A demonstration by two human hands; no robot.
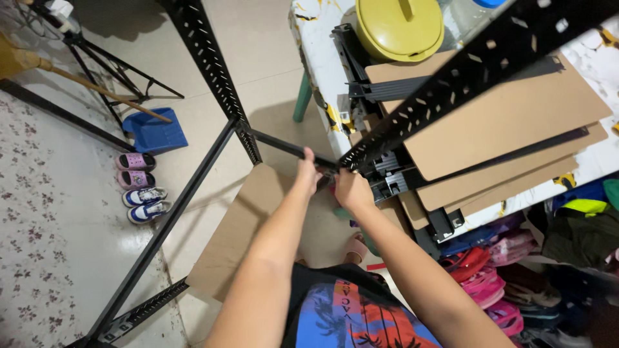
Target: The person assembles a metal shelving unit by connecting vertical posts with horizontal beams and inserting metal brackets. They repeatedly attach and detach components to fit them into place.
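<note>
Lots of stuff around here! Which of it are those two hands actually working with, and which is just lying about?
In use:
left hand and right hand, both gripping the black crossbar
slotted black upright it meets
other upright

Lying about:
brown boards on the table
yellow pot
blue dustpan
shoes

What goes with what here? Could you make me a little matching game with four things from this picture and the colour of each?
Things:
1. dustpan
2. pot lid
3. perforated metal rail
4. top board on the table

Colours:
A. black
B. brown
C. blue
D. yellow-green

Pairs: 1-C, 2-D, 3-A, 4-B.

The left hand and right hand both grip the frame where the rail meets a crossbar.
</note>
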